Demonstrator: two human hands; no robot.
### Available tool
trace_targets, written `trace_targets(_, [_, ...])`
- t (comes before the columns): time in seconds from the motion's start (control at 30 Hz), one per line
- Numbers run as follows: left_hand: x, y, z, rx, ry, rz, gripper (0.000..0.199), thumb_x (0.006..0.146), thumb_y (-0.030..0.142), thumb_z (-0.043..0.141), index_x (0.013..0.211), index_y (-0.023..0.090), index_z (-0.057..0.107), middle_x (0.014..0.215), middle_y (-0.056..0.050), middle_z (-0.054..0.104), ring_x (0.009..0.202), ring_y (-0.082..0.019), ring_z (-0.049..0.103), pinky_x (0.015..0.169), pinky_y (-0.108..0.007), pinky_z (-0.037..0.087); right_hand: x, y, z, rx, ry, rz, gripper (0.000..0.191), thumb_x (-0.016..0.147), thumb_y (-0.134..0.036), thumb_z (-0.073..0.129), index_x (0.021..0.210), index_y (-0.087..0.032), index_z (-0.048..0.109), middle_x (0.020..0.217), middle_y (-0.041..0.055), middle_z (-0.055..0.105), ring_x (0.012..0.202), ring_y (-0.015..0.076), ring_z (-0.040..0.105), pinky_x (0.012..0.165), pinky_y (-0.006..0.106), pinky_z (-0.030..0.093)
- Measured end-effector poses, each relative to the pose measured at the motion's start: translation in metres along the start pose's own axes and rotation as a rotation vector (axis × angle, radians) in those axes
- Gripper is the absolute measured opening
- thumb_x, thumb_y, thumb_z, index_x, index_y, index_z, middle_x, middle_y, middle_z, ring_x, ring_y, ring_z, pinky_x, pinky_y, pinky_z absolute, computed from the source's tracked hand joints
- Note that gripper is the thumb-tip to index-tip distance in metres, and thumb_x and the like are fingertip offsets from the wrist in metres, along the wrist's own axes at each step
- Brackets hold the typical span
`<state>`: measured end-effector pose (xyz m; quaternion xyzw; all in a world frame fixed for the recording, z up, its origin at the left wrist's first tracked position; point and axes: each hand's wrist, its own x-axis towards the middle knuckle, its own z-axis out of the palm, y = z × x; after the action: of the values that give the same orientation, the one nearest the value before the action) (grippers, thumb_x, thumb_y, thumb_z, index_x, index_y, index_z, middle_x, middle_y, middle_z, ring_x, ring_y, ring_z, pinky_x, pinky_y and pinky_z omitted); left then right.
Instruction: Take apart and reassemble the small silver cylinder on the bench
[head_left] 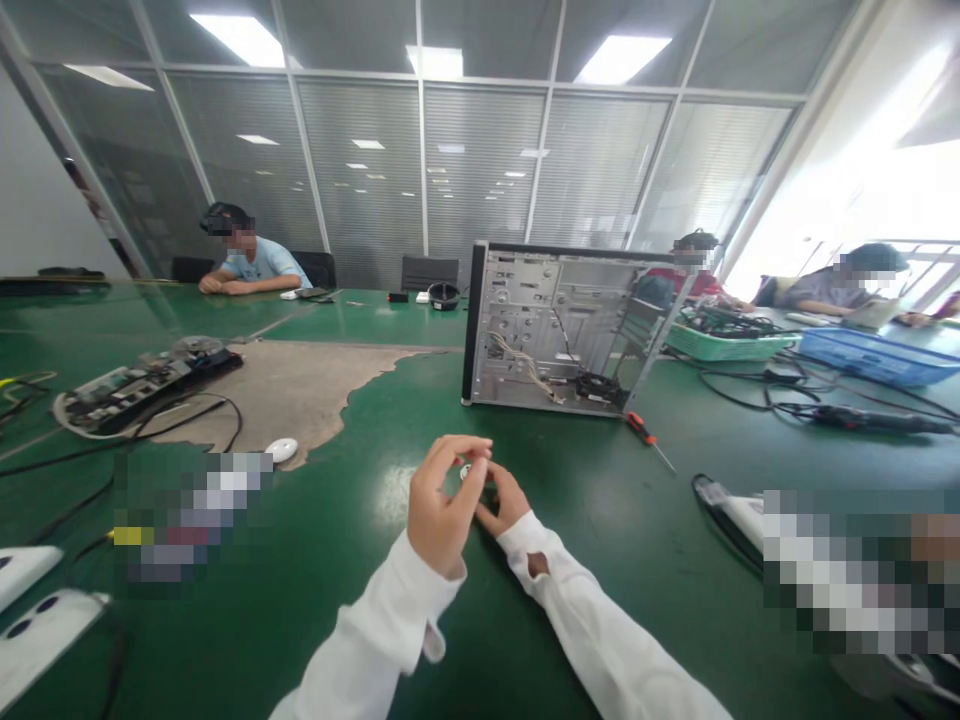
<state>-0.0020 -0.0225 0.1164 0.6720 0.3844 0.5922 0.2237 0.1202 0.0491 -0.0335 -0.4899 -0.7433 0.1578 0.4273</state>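
Observation:
My left hand (442, 500) is raised over the green table in front of me, its fingers bent round towards the thumb. Close against it, my right hand (508, 498) has its fingers curled in, and the fingertips of both hands meet. A small round white part (466, 471) shows in the gap between my left thumb and fingers, mostly hidden; it seems to lie at my right fingertips. Beyond my hands stands an open computer case (555, 330), with loose wires and a black fan (598, 386) inside. By its lower right corner lies an orange-handled screwdriver (642, 430).
At left, an opened device with exposed circuitry (150, 385) and a white disc (282, 450) lie near a worn table patch (300, 385). Green (731, 345) and blue (881, 355) baskets, cables and a black tool (877, 418) are at right. Several people sit around the table.

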Motion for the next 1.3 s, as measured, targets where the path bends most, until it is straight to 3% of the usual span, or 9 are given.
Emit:
trace_targets(0.13, [-0.011,-0.102,0.011,0.242,-0.009,-0.083,0.035,0.064,0.012,0.050,0.098,0.016,0.048,0.097,-0.007,0.053,0.092,-0.020,0.049,0.079,-0.036,0.039,0.005,0.001,0.005,-0.017,-0.078,0.045,0.070,0.054,-0.015,0.056,0.119,-0.014,0.030,0.099,0.0078,0.051,0.092,0.0196,0.047,0.083,0.035,0.038])
trace_targets(0.2, [-0.020,-0.128,0.013,0.291,-0.069,-0.054,0.044,0.061,0.015,0.055,0.103,0.015,0.044,0.104,-0.010,0.050,0.098,-0.023,0.046,0.081,-0.039,0.038,0.006,0.002,0.007,-0.020,-0.094,0.090,0.071,0.054,-0.012,0.055,0.120,-0.013,0.029,0.097,0.0075,0.053,0.091,0.0197,0.047,0.082,0.034,0.038])
trace_targets(0.27, [-0.027,-0.138,0.015,0.312,-0.126,-0.039,0.047,0.061,0.019,0.057,0.106,0.016,0.042,0.107,-0.010,0.049,0.100,-0.023,0.045,0.084,-0.041,0.036,0.007,0.005,0.009,-0.015,-0.104,0.122,0.072,0.052,-0.009,0.053,0.120,-0.014,0.028,0.094,0.0065,0.054,0.089,0.0192,0.048,0.081,0.034,0.039])
trace_targets(0.57, [-0.027,-0.147,0.017,0.315,-0.177,-0.166,0.043,0.061,0.020,0.059,0.102,0.018,0.047,0.099,-0.008,0.054,0.093,-0.021,0.051,0.084,-0.039,0.038,0.004,0.003,0.008,0.019,-0.050,0.095,0.066,0.051,-0.011,0.053,0.115,-0.016,0.035,0.084,0.0037,0.055,0.076,0.0168,0.050,0.073,0.031,0.043])
trace_targets(0.77, [-0.023,-0.141,0.010,0.314,-0.166,-0.111,0.031,0.058,0.020,0.062,0.088,0.021,0.056,0.091,-0.005,0.058,0.091,-0.022,0.051,0.081,-0.038,0.039,0.000,-0.003,0.002,0.130,-0.015,0.044,0.062,0.055,-0.010,0.050,0.114,-0.021,0.035,0.092,0.0040,0.054,0.080,0.0159,0.050,0.062,0.027,0.045])
trace_targets(1.0, [-0.023,-0.136,0.006,0.303,-0.141,-0.053,0.030,0.058,0.013,0.061,0.087,0.021,0.055,0.091,-0.003,0.059,0.090,-0.020,0.051,0.081,-0.036,0.039,-0.001,0.005,0.003,0.365,0.104,0.162,0.054,0.054,-0.008,0.045,0.106,-0.020,0.041,0.094,0.0049,0.055,0.074,0.0127,0.053,0.050,0.020,0.044])
trace_targets(1.3, [-0.024,-0.128,0.007,0.197,-0.224,-0.077,0.031,0.057,0.014,0.063,0.086,0.021,0.056,0.091,-0.004,0.059,0.091,-0.020,0.052,0.082,-0.035,0.039,-0.001,-0.001,0.000,0.311,0.007,0.051,0.058,0.048,-0.005,0.045,0.104,-0.022,0.046,0.099,0.0040,0.055,0.088,0.0163,0.052,0.054,0.021,0.046])
